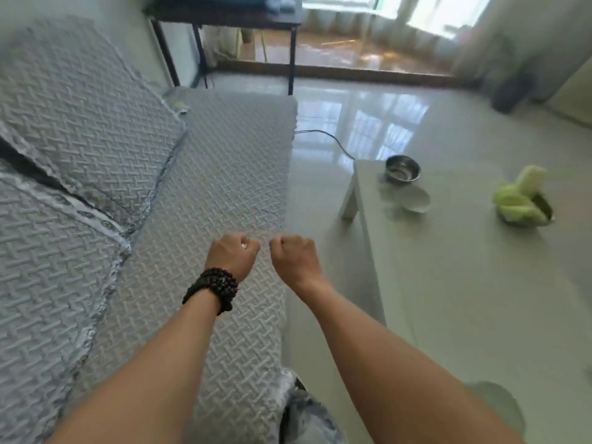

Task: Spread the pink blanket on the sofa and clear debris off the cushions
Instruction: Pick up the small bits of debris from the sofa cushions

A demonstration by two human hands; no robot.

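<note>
Two hands, the left hand (232, 253) and right hand (294, 254), sit curled into fists at frame centre over the grey sofa (221, 174) seat's front edge; whether they pinch anything I cannot tell. No pink blanket shows.

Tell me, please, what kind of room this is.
Probably a living room in a home. A sofa with grey quilted cushions stands beside a low white table holding a metal bowl, and curtains hang at a bright window.

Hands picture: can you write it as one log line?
left hand: fist | right hand: fist | over sofa front edge | pink blanket: unseen
</note>
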